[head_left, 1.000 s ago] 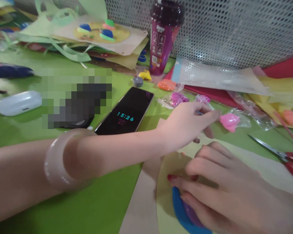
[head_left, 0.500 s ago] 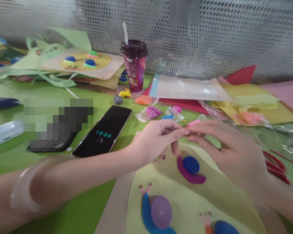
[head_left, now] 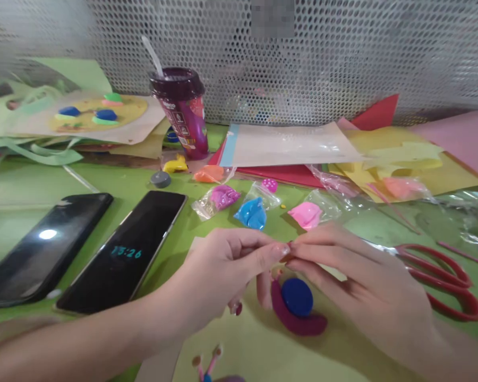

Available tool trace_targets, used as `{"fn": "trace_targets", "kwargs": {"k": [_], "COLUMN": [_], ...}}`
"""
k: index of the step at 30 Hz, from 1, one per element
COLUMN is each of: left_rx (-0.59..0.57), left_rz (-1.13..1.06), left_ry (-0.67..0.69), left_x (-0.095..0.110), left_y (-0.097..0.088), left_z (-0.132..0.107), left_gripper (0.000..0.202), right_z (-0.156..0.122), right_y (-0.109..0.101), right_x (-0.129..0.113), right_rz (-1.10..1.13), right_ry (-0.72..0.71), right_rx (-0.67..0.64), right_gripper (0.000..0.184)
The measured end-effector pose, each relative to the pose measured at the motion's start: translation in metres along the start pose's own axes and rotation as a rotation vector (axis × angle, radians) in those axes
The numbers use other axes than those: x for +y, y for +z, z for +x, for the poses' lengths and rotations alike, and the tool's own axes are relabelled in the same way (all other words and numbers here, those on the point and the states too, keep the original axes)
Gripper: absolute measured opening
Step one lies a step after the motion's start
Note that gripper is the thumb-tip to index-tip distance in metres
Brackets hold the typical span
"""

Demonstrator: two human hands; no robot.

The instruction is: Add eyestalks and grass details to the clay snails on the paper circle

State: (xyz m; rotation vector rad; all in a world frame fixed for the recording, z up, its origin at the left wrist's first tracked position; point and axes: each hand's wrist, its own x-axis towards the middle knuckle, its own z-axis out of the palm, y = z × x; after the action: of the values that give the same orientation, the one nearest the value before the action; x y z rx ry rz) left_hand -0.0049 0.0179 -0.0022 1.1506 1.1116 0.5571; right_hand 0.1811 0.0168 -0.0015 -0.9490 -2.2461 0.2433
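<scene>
My left hand [head_left: 231, 270] is closed, thumb and index finger pinched together. Its fingertips meet those of my right hand [head_left: 366, 286], which are also drawn together. Between them shows a speck of something brownish, too small and covered to name. Just below the fingertips, a clay snail with a magenta body [head_left: 300, 324] and a round blue shell [head_left: 297, 297] lies on a pale yellow sheet [head_left: 239, 350]. One of its small pink-stalked eyes shows beside my left fingers. At the bottom edge the stalks [head_left: 211, 363] of another snail are partly in view.
Bags of blue clay [head_left: 253, 214], pink clay [head_left: 306, 215] and purple clay [head_left: 224, 197] lie beyond my hands. Red-handled scissors [head_left: 442, 276] are at the right. Two phones, one showing the time [head_left: 127, 249], lie left. A purple cup [head_left: 187, 116] with a straw stands behind.
The view has shifted closer and lower, so the hands and snail sit lower in it. Both hands stay together at the fingertips. The blue and pink clay bags and the scissors are now less covered.
</scene>
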Motion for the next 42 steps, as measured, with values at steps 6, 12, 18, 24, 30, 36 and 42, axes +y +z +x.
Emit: {"fn": "trace_targets", "kwargs": {"k": [6, 12, 18, 24, 30, 36, 42], "left_rx": [0.029, 0.03, -0.002, 0.02, 0.047, 0.043, 0.079], "left_rz": [0.056, 0.054, 0.018, 0.025, 0.01, -0.023, -0.055], "left_ry": [-0.062, -0.04, -0.015, -0.03, -0.04, -0.048, -0.06], "left_x": [-0.003, -0.004, -0.003, -0.005, -0.006, -0.006, -0.007], "left_y": [-0.002, -0.003, -0.002, -0.003, -0.004, -0.006, -0.006], "left_z": [0.001, 0.002, 0.0, 0.001, 0.002, 0.005, 0.007], "left_gripper": [0.035, 0.034, 0.031, 0.029, 0.031, 0.029, 0.028], "right_z": [-0.004, -0.005, -0.007, -0.006, -0.005, -0.001, 0.011], "right_y": [-0.001, 0.003, 0.002, 0.0, 0.002, -0.001, -0.016], "right_x": [0.003, 0.007, 0.008, 0.006, 0.008, 0.009, 0.023], "right_rz": [-0.041, -0.014, -0.019, -0.022, 0.04, -0.009, -0.11], "right_ry": [-0.049, -0.046, -0.061, -0.059, -0.037, 0.017, 0.136], "right_rx": [0.002, 0.029, -0.03, 0.006, 0.06, 0.09, 0.023], "right_gripper": [0.01, 0.013, 0.014, 0.01, 0.01, 0.011, 0.003]}}
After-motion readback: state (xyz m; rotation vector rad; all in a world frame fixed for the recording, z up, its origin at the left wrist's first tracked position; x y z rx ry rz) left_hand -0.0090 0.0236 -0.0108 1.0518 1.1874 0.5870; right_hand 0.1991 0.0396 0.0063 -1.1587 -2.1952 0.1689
